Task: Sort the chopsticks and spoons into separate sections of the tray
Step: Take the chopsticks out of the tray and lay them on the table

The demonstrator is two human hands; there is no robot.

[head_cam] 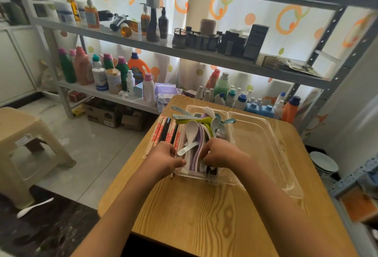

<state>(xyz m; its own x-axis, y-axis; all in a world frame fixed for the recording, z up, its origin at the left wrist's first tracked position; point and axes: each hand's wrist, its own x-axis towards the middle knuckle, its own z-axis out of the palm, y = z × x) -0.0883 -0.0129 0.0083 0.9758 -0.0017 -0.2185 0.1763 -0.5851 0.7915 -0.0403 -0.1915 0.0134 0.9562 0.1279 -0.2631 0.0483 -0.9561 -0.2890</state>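
A clear plastic tray (266,134) with divided sections sits on the wooden table (204,211). Chopsticks (166,130), some black and some in red-printed paper sleeves, lie side by side at the tray's left edge. The section beside them holds a heap of plastic spoons (196,128) in white, purple, green and blue. My left hand (163,157) rests on the near ends of the chopsticks with its fingers curled over them. My right hand (217,153) reaches into the spoon heap and its fingers pinch the handle ends there. The tray's right section holds nothing.
A metal shelf rack (184,52) full of bottles stands right behind the table. A beige plastic stool (26,144) is on the floor at left, and a white spoon (33,207) lies on the dark mat below it. Stacked plates (324,164) sit low at the right.
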